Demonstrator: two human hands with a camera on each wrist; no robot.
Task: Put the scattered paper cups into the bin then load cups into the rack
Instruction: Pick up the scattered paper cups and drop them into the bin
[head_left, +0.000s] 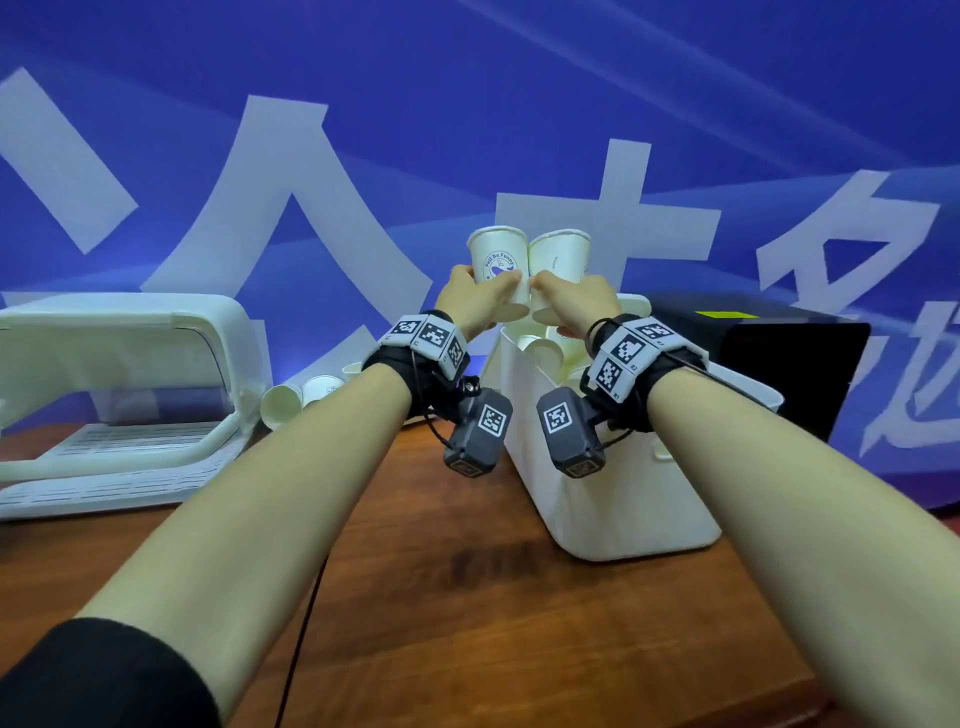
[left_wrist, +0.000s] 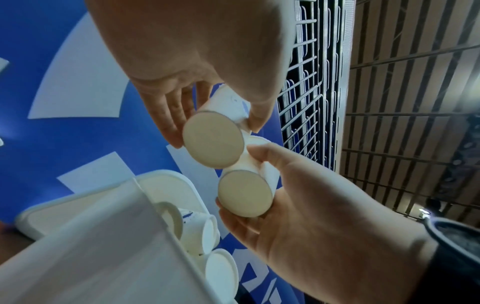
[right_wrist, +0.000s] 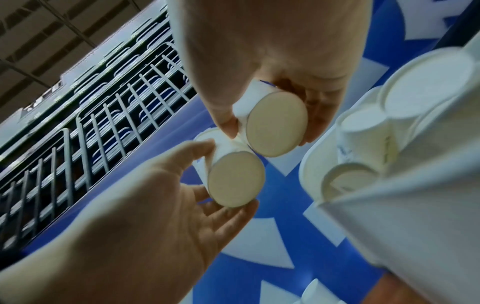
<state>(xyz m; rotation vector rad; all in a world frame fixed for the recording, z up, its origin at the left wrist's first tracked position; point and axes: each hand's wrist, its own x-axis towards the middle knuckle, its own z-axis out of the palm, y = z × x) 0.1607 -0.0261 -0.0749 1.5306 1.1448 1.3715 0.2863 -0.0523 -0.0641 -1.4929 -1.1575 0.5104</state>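
Brown wooden bench (head_left: 467, 597): white plastic bin (head_left: 613, 499) at rear right; above it left hand (head_left: 475, 304) and right hand (head_left: 574, 306) each hold, fingers curled round, an upright white paper cup (head_left: 496, 265) (head_left: 561, 260), cups touching

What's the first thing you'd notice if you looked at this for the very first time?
Two hands held up side by side, the left hand gripping one upright paper cup and the right hand another cup, just above a white bin that already holds cups. Behind them hangs a big blue banner, and a white rack sits at the left on the table.
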